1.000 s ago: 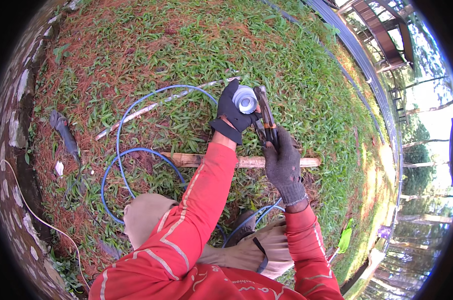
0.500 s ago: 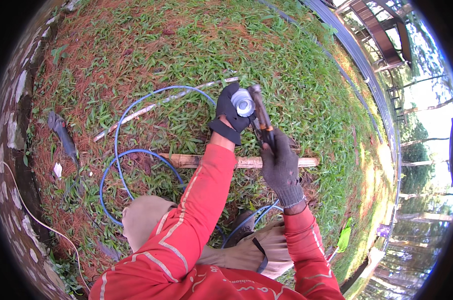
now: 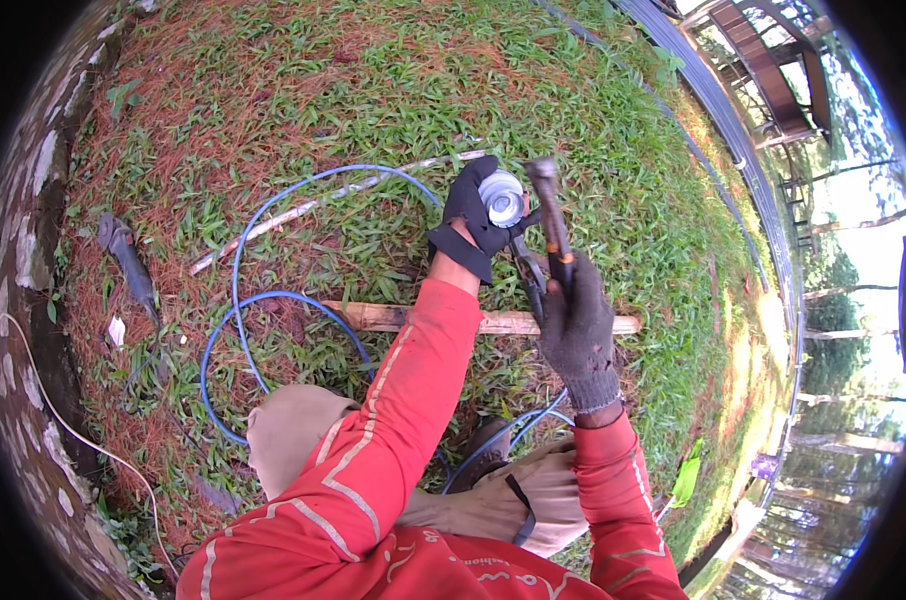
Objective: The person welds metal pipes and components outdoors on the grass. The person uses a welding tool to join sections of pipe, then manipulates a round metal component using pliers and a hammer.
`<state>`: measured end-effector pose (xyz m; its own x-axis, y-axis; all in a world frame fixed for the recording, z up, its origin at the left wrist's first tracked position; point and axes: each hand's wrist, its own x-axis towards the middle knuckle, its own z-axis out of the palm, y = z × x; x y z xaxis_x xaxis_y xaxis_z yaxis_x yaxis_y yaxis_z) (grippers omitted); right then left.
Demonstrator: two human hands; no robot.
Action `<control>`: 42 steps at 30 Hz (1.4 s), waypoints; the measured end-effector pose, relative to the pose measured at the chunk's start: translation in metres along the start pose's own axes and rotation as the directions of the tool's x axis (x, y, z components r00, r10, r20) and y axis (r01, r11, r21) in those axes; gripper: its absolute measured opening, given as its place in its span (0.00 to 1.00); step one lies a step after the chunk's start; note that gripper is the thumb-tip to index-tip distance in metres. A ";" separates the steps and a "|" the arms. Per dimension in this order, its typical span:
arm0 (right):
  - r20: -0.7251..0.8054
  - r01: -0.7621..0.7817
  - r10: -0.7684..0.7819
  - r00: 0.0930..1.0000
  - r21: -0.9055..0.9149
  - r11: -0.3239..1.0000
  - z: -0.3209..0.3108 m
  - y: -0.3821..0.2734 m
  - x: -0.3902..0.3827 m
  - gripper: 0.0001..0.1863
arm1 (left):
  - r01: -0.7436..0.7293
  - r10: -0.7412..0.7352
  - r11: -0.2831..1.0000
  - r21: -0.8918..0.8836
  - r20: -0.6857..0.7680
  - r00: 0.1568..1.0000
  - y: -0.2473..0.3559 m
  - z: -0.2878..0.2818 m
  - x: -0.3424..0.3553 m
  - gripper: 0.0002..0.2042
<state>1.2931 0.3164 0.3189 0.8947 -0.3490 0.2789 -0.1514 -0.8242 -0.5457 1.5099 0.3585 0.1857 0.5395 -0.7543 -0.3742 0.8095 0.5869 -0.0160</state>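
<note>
My left hand (image 3: pixel 470 215), in a black glove, is closed around a round silvery metal cup-shaped piece (image 3: pixel 501 199) with its ringed face turned up. In a dark grey knit glove, my right hand (image 3: pixel 580 330) grips a hammer (image 3: pixel 554 225) with orange bands at its neck. The hammer's head stands just right of the metal piece, apart from it. Between the hands shows a dark metal tool with a slim arm (image 3: pixel 529 275); its kind and what holds it are partly hidden. Both hands are above the grass, beyond a wooden pole (image 3: pixel 373 316).
A blue hose (image 3: pixel 237 300) loops over the grass at left, near a thin whitish stick (image 3: pixel 263 228). An angle grinder (image 3: pixel 128 265) lies further left by a stone edge (image 3: pixel 33 215). Dark pipes (image 3: pixel 713 110) run along the upper right. My bent knee (image 3: pixel 298 440) is below.
The hammer's head has moved right, away from the metal piece, opening a gap. Both hands have shifted slightly right; the right one is also a little lower.
</note>
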 end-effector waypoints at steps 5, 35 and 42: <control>0.175 -0.035 0.029 0.984 0.030 0.999 0.007 0.005 -0.001 0.24 | -0.055 0.056 0.996 -0.066 0.011 0.998 0.004 -0.012 0.006 0.14; -0.125 0.114 -0.102 0.987 0.098 0.989 0.006 -0.003 0.002 0.23 | -0.026 0.038 0.995 -0.095 0.128 0.991 0.007 -0.003 -0.004 0.17; 0.143 0.004 -0.009 0.990 0.033 0.999 0.011 -0.005 -0.005 0.23 | -0.002 0.019 0.996 -0.086 0.193 0.981 0.012 -0.019 0.002 0.14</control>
<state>1.2940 0.3271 0.3117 0.9469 -0.2741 0.1680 -0.1334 -0.8104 -0.5705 1.5168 0.3698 0.1670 0.5892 -0.7858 -0.1880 0.7855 0.6116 -0.0946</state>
